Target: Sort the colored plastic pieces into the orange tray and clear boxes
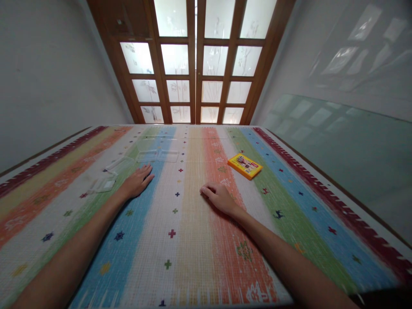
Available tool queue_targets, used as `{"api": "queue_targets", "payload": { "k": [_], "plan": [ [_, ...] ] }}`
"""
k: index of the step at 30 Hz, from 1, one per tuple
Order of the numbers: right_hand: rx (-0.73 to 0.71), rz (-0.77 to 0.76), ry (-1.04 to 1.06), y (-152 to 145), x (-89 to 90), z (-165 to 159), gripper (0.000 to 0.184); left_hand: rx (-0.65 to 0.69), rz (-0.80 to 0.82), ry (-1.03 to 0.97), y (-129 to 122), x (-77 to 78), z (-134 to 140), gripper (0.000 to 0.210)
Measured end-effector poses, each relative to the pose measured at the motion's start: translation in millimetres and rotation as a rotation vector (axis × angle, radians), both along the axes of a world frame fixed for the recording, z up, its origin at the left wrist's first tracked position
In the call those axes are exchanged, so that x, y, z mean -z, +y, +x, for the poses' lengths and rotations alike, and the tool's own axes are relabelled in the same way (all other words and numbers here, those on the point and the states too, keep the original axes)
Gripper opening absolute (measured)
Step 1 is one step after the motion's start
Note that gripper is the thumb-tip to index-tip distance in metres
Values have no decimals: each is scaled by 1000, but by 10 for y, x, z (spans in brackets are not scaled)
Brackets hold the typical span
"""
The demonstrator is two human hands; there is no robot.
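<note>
My left hand (137, 181) lies palm down on the striped tablecloth (193, 240), with its fingers stretched out and nothing in it. Just beyond its fingertips are clear plastic trays (168, 156), side by side and hard to make out against the cloth. Another clear plastic container (104, 185) sits to the left of that hand. My right hand (219, 197) rests on the orange stripe, its fingers curled in; I see nothing held in it. Beyond it, to the right, a small yellow box (245, 166) with a printed picture lies flat, apart from both hands.
A wooden door with frosted glass panes (196, 77) stands past the far table edge. White walls (48, 77) flank the table, and a pale green glass-like panel (341, 159) runs along the right side.
</note>
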State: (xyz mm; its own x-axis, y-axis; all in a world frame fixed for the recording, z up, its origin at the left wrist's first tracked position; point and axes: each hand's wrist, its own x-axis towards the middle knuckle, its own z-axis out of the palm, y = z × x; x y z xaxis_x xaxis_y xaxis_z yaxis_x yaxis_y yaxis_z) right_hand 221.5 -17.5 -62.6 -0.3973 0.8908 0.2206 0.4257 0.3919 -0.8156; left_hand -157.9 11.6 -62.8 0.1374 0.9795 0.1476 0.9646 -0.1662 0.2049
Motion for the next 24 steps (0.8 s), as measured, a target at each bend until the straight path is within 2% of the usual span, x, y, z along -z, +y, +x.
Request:
{"api": "queue_targets", "payload": {
  "k": [8, 11, 17, 22, 24],
  "plan": [
    [-3, -6, -6, 2, 12, 3, 25, -27, 93, -90, -96, -18, -7, 54],
    [-3, -5, 1, -2, 6, 2, 24, -24, 86, -112, -98, -28, 10, 58],
    [1, -12, 5, -3, 6, 4, 24, -50, 60, -168, -127, -88, 60, 83],
    [-2, -5, -12, 2, 11, 9, 24, -26, 115, -233, -193, -152, 50, 80],
    [-4, -3, -13, 4, 12, 11, 25, -26, 141, -324, -210, -172, 41, 70]
  ]
}}
